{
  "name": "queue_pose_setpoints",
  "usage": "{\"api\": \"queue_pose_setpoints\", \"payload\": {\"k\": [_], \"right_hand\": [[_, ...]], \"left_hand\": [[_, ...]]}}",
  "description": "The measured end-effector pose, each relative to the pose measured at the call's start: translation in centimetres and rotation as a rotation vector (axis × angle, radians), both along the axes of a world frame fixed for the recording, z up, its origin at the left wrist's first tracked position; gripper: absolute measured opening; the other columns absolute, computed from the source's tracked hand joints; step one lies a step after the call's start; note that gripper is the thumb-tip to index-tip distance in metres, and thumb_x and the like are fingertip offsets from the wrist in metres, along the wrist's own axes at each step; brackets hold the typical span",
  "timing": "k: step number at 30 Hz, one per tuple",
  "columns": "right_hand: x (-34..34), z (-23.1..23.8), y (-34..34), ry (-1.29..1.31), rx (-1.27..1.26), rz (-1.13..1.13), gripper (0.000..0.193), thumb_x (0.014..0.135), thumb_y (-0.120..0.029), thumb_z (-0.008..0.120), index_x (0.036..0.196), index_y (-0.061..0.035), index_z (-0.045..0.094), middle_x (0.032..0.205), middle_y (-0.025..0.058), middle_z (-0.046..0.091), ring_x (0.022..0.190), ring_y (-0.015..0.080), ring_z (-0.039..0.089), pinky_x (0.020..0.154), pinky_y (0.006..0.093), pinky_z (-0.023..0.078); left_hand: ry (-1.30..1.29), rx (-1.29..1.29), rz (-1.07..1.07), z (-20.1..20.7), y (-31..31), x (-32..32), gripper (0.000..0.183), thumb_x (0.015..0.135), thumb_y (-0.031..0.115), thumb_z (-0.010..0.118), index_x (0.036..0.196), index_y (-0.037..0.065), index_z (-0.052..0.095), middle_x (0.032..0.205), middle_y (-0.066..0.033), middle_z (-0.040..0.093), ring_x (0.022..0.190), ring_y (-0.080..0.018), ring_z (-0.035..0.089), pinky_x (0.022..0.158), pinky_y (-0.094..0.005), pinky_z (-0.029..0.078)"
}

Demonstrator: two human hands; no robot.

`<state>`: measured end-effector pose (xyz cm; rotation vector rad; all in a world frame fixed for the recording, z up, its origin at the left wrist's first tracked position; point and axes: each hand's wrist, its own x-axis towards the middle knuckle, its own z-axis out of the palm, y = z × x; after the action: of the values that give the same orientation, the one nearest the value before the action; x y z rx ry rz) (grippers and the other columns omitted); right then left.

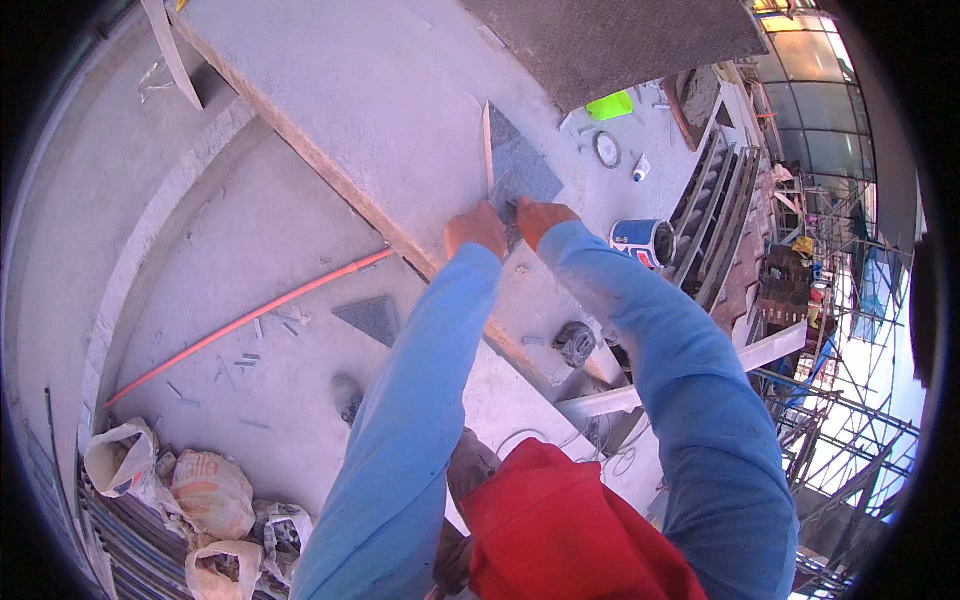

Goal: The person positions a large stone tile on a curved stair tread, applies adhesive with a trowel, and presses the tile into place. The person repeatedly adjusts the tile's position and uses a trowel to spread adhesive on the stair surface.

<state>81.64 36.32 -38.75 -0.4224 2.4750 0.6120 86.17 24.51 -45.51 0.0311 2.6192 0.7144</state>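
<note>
The tile [526, 174] could be cracked by uneven near-end pressure from the left hand [477, 230] and right hand [543, 218], whose grip cannot be told.

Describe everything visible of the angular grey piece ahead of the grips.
The angular grey piece looks like flat stone, tapering to a point at its far end. It appears to lie on the pale work surface. A narrow pale strip runs along its left side. The left grip and right grip are at its near end; contact is unclear.
</note>
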Motion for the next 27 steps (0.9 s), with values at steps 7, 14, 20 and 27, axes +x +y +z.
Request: {"api": "queue_pose_setpoints", "payload": {"k": [7, 14, 20, 27], "right_hand": [[2.8, -2.0, 1.3, 0.085, -0.095, -0.159, 0.022, 0.098, -0.014, 0.044, 0.108, -0.0018, 0.059, 0.099, 0.0225, 0.073, 0.092, 0.0367, 0.073, 0.076, 0.0472, 0.059], [3.1, -1.0, -0.1, -0.006, -0.026, -0.189, 0.022, 0.098, -0.014, 0.049, 0.109, -0.0028, 0.064, 0.105, 0.0179, 0.073, 0.098, 0.0325, 0.073, 0.079, 0.0439, 0.059], [3.4, -0.1, -0.7, 0.101, -0.099, -0.168, 0.023, 0.097, -0.015, 0.05, 0.107, -0.0023, 0.066, 0.105, 0.0168, 0.074, 0.096, 0.0334, 0.073, 0.077, 0.0438, 0.06], [2.7, -0.4, -1.7, 0.131, -0.081, -0.156, 0.023, 0.097, -0.016, 0.049, 0.11, -0.0025, 0.062, 0.104, 0.0197, 0.073, 0.095, 0.0343, 0.073, 0.078, 0.0459, 0.059]], "left_hand": [[-0.062, 0.006, 0.033, 0.9, 0.2, 0.3, 0.04, 0.1, 0.044, 0.054, 0.113, 0.007, 0.059, 0.096, -0.0128, 0.074, 0.094, -0.0303, 0.073, 0.083, -0.0423, 0.057], [-0.152, 0.096, 0.192, 2.3, 0.3, 0.4, 0.031, 0.099, 0.028, 0.05, 0.116, 0.004, 0.058, 0.104, -0.0143, 0.073, 0.099, -0.0318, 0.072, 0.086, -0.0425, 0.057], [-0.147, 0.099, 0.182, 2.0, 1.0, 0.9, 0.036, 0.1, 0.037, 0.053, 0.115, 0.005, 0.058, 0.102, -0.0177, 0.073, 0.099, -0.0322, 0.072, 0.087, -0.0444, 0.056], [-0.153, 0.142, 0.191, 1.6, 0.5, 0.4, 0.036, 0.098, 0.034, 0.055, 0.116, 0.004, 0.057, 0.11, -0.0176, 0.071, 0.103, -0.0329, 0.071, 0.089, -0.043, 0.056]]}}
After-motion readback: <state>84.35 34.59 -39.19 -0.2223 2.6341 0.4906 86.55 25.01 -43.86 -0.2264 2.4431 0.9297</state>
